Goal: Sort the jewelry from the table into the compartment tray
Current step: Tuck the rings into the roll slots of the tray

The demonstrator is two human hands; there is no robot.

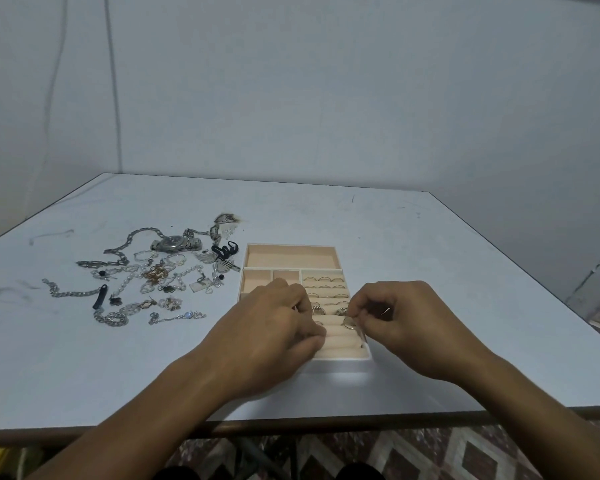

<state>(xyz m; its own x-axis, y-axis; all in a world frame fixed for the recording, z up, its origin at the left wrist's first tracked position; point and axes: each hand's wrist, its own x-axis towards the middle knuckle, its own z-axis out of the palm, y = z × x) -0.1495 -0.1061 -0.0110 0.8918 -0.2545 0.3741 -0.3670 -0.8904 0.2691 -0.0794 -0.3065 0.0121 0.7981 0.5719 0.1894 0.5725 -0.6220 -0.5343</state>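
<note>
A beige compartment tray (291, 259) lies in the middle of the table, with several rings (324, 279) slotted in its padded ring rolls. My right hand (406, 317) pinches a thin ring (347, 323) over the lower ring rolls. My left hand (274, 320) rests on the tray's left side with its fingers curled against the rolls, and I cannot see anything in it. A pile of loose jewelry (153, 275) lies to the tray's left: chains, pearl strands, earrings and a metal watch (175, 243).
The white table's near edge (291, 424) runs just behind my forearms. A chain bracelet (73, 292) lies at the far left of the pile. A grey wall stands behind the table, and patterned floor shows below.
</note>
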